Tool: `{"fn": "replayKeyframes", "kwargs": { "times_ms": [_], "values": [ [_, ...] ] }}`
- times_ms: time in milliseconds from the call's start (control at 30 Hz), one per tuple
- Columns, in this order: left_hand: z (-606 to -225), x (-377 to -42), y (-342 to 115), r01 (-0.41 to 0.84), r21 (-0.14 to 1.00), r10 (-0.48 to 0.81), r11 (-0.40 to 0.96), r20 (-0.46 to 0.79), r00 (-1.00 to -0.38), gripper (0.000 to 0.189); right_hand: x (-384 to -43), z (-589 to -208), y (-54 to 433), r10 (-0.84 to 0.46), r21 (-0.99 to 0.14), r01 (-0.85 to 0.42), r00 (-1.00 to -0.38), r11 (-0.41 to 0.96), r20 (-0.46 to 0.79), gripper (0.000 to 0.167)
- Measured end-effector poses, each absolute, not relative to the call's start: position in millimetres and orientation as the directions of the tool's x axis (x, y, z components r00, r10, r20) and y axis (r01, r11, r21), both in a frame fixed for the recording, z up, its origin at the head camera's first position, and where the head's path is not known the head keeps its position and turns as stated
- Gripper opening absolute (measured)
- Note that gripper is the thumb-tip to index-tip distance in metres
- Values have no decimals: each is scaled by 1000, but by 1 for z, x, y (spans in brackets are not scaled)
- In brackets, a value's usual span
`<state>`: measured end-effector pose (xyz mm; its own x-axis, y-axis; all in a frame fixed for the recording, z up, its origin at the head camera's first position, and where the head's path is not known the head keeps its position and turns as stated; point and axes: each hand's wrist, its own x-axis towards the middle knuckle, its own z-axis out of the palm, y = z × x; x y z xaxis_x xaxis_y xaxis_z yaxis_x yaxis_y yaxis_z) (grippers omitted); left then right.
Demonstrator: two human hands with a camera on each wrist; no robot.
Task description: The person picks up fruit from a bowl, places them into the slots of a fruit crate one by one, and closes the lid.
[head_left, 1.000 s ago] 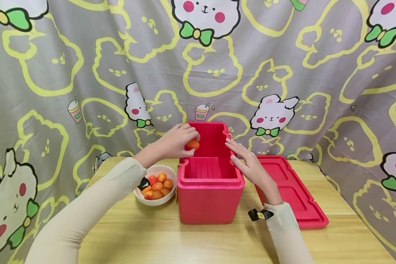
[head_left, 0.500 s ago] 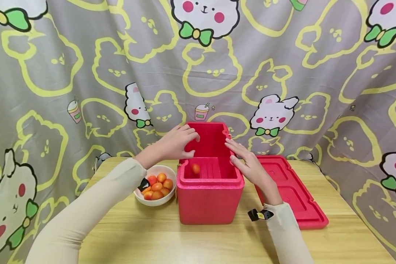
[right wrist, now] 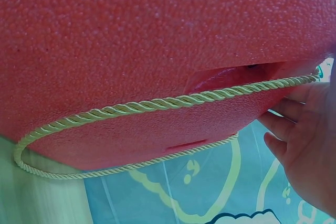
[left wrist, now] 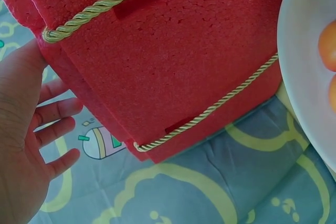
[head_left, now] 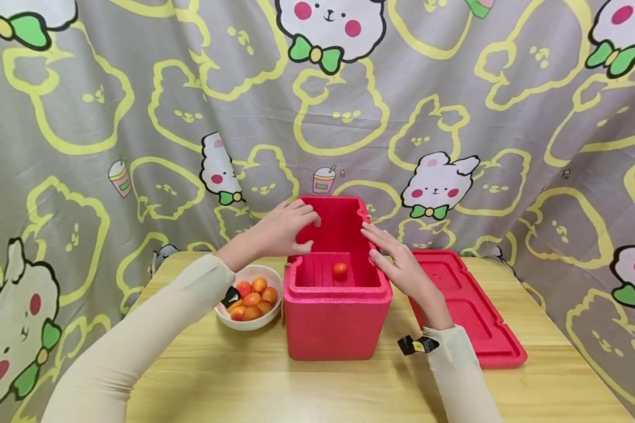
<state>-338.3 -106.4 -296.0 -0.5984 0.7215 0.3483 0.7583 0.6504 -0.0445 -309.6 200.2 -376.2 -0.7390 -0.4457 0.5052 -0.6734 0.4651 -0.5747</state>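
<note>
One orange-red tomato (head_left: pixel 340 271) lies on the grooved floor inside the red foam box (head_left: pixel 337 329). My left hand (head_left: pixel 281 230) hovers over the box's left rim, thumb and fingers spread apart with nothing between them. In the left wrist view, the same hand (left wrist: pixel 31 129) shows beside the box's outer wall and its gold cord (left wrist: pixel 113 2). Against the right rim rests my right hand (head_left: pixel 399 261), its fingers fairly straight. From the right wrist view, the right hand (right wrist: pixel 304 145) appears past another gold cord (right wrist: pixel 173 100) on that side.
Left of the box, a white bowl (head_left: pixel 223 316) holds several more orange-red tomatoes (head_left: pixel 251 299). The red lid (head_left: pixel 468 311) lies flat on the wooden table (head_left: pixel 233 376) at the right, partly behind my right arm. A patterned curtain (head_left: pixel 264 117) hangs behind the table.
My left hand has let go of the tomato, which dropped into the box and rolled right along its floor. Both hands have stayed nearly in place.
</note>
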Motion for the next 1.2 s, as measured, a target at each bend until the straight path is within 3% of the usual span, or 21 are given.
{"fn": "replayKeyframes", "kwargs": {
  "times_ms": [600, 967, 1200],
  "values": [
    [-309, -341, -163, 732, -29, 653, 681, 478, -588, 31, -310, -376, 200, -446, -571, -674, -738, 469, 506, 58],
    [-355, -336, -199, 712, -16, 656, 702, 404, -638, 31, -309, -377, 200, -450, -570, -676, -737, 467, 505, 57],
    [-379, -335, -208, 674, 3, 646, 739, 282, -709, 34, -309, -377, 200, -449, -566, -683, -730, 461, 515, 57]
  ]
}}
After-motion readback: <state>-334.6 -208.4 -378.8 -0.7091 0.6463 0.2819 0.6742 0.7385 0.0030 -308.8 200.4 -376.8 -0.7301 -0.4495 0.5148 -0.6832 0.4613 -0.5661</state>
